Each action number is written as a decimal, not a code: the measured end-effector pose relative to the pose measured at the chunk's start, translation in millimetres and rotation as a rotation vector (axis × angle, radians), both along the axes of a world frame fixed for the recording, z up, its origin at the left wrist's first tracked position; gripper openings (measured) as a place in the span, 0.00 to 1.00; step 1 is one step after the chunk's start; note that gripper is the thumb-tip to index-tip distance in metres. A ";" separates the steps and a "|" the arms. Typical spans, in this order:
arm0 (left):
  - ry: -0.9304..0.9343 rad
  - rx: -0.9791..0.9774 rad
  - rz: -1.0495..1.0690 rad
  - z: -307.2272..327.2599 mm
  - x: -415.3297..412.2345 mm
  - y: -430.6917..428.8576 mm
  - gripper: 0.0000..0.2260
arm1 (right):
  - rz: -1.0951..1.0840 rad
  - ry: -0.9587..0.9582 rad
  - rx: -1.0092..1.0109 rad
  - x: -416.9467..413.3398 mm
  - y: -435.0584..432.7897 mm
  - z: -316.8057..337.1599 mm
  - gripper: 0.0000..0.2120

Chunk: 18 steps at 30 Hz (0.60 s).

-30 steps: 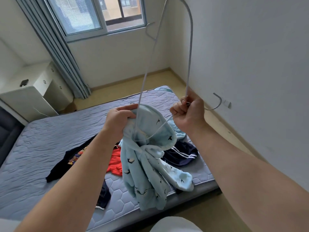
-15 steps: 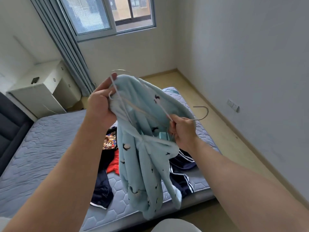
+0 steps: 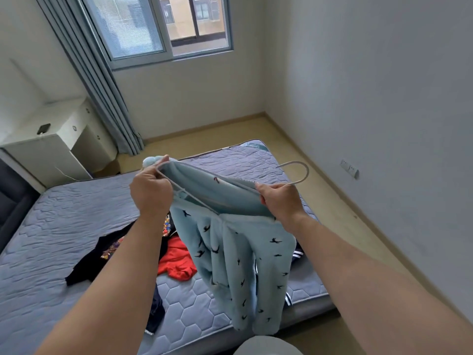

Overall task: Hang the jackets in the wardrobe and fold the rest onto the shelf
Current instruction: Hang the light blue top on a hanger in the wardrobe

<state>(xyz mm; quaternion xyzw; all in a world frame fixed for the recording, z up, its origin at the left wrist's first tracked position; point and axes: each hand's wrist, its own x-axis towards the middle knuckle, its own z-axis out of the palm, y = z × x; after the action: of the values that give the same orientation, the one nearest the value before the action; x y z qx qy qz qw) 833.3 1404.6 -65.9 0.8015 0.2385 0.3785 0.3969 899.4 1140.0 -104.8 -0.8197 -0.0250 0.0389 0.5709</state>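
Note:
A light blue jacket [image 3: 238, 254] with small black bird prints hangs in the air over the bed, held between both hands. A thin white hanger [image 3: 297, 170] lies across its open top, hook pointing right. My left hand [image 3: 151, 192] grips the jacket's left edge together with the hanger's end. My right hand [image 3: 279, 201] grips the hanger near its hook along with the jacket's right edge. On the mattress below lie a red garment [image 3: 176, 260], a black printed garment [image 3: 102, 254] and a dark striped one [image 3: 297, 254].
The grey quilted mattress [image 3: 64, 221] fills the lower left. A white desk [image 3: 51, 139] stands at far left, with a grey curtain [image 3: 102, 85] and window [image 3: 163, 26] behind. A bare wall with a socket [image 3: 349, 169] runs along the right, beside a strip of floor.
The hanger came down from upright to lie across the jacket's top. My hands moved apart and spread the jacket open between them.

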 end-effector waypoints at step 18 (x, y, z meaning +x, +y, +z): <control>-0.027 -0.009 -0.044 15.0 0.6 -8.3 0.23 | 0.270 -0.269 -0.679 -22.6 0.5 1.3 0.16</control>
<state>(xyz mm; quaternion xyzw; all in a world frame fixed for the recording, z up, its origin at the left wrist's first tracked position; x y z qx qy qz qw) 834.0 1396.3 -50.8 0.7996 0.2171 0.3791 0.4120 876.8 1140.5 -103.6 -0.9491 -0.1929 0.0121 0.2487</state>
